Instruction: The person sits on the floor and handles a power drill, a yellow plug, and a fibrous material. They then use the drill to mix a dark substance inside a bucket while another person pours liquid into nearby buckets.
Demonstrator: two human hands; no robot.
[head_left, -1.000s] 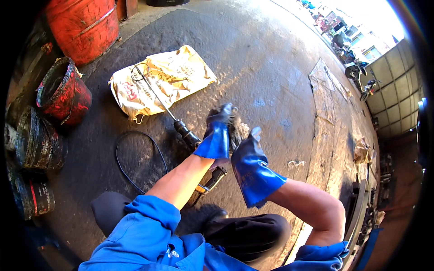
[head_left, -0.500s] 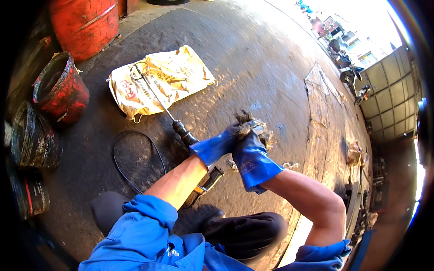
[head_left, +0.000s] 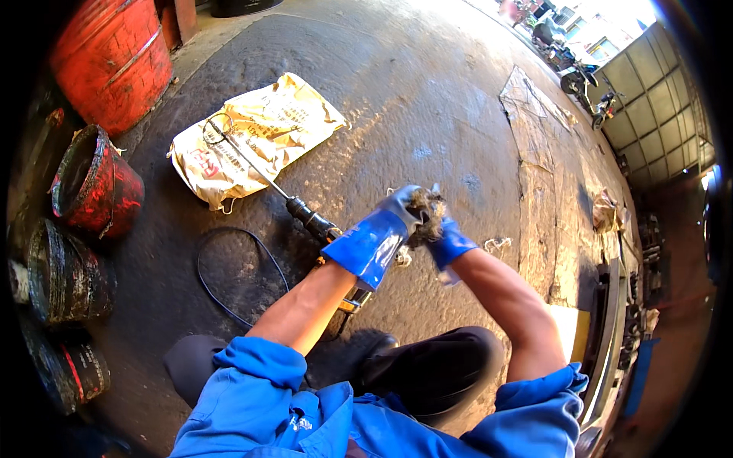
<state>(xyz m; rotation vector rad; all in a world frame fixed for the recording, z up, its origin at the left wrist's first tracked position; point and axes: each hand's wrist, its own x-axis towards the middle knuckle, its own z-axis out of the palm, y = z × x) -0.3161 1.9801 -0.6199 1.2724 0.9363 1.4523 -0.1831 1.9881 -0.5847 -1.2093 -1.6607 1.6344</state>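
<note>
Both my hands wear blue rubber gauntlet gloves, dark and dirty over the palms. Between them is a matted grey-brown clump of stringy cotton waste (head_left: 427, 217). My left hand (head_left: 388, 221) is closed round its left side. From the right, my right hand (head_left: 449, 240) grips the clump, its fingers partly hidden behind it. A handheld power mixer (head_left: 309, 219) lies on the floor beside my left forearm, which hides part of its body. Its long rod ends in a ring-shaped paddle (head_left: 217, 128), resting on a yellowish paper sack (head_left: 256, 137).
A black cable (head_left: 200, 263) loops by my left knee. Left stand a red drum (head_left: 114, 65), a stained red bucket (head_left: 99, 183) and dark tins (head_left: 69, 275). Tufts of fibre (head_left: 498, 244) and flattened cardboard (head_left: 542, 183) lie right. Motorcycles (head_left: 588, 91) stand far right.
My hands have turned about the clump: the left glove now shows its back, and the right has dropped lower and partly behind. The view has shifted slightly.
</note>
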